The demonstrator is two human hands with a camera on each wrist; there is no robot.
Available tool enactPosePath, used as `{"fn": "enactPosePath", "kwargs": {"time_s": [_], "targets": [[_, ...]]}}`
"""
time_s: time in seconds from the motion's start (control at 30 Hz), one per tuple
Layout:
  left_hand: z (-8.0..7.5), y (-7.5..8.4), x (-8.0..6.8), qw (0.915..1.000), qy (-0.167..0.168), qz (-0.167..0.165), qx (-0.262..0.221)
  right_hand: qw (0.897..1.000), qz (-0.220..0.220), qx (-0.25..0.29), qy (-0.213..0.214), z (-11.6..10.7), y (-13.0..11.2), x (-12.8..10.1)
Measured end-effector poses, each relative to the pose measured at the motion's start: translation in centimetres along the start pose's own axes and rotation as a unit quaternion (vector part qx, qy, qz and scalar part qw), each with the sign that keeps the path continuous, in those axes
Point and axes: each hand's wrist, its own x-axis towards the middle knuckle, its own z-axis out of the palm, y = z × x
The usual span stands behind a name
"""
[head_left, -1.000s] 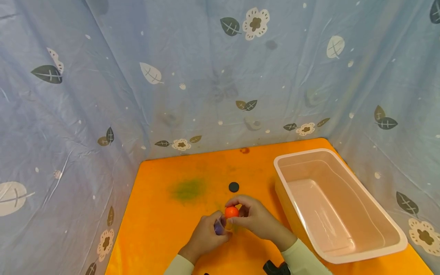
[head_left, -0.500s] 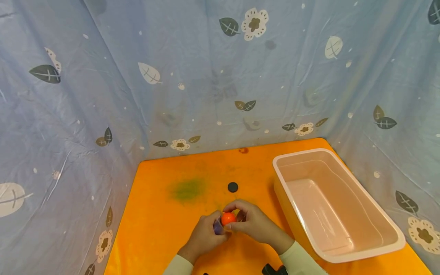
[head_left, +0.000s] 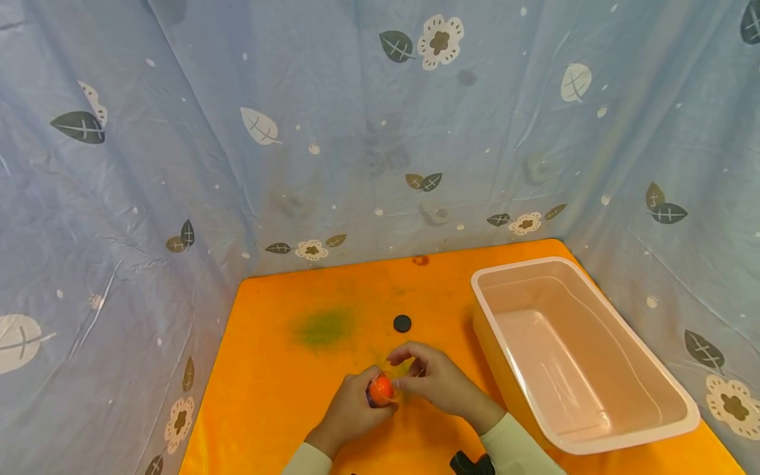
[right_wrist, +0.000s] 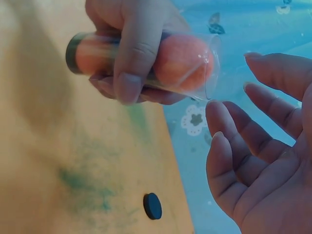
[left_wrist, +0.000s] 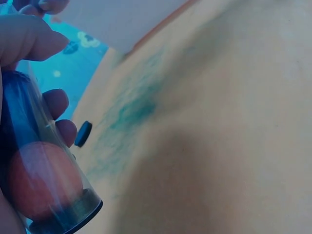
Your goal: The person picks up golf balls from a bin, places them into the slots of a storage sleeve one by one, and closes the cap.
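Observation:
My left hand grips a clear plastic tube with its fingers and thumb wrapped round the middle. Inside the mouth of the tube sits an orange ball. Further down are a dark purple one, mostly hidden by the thumb, and a second orange ball by the black base. In the right wrist view my right hand holds nothing, its fingers spread and slightly bent just off the tube's rim. A round black lid lies on the table beyond both hands.
A large pale pink bin stands on the right of the orange table. Near the right forearm a black object shows at the bottom edge. Blue patterned curtains enclose the table at the back and sides.
The orange ball has gone from my right fingertips into the tube's mouth. My right hand has let go of it and drawn slightly away, while the left hand stays nearly in place.

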Motion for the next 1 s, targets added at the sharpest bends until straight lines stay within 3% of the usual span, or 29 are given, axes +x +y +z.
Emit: {"fn": "enactPosePath", "kwargs": {"time_s": [0.2,0.47,0.73,1.0], "targets": [[-0.2,-0.2,-0.6,0.9998,-0.006,-0.014,-0.012,1.0,-0.008,-0.011,0.013,-0.1,-0.6,2.1],[-0.4,-0.5,-0.9,0.9989,-0.003,-0.042,-0.021,0.996,-0.017,-0.032,0.082,-1.3,-0.6,5.4],[-0.5,-0.8,-0.7,0.9986,0.003,-0.049,-0.021,0.987,0.019,-0.028,0.157,-3.1,2.3,8.7],[-0.7,-1.3,-1.2,0.9982,0.014,-0.055,-0.018,0.984,0.034,-0.042,0.17,-3.2,6.9,11.2]]}}
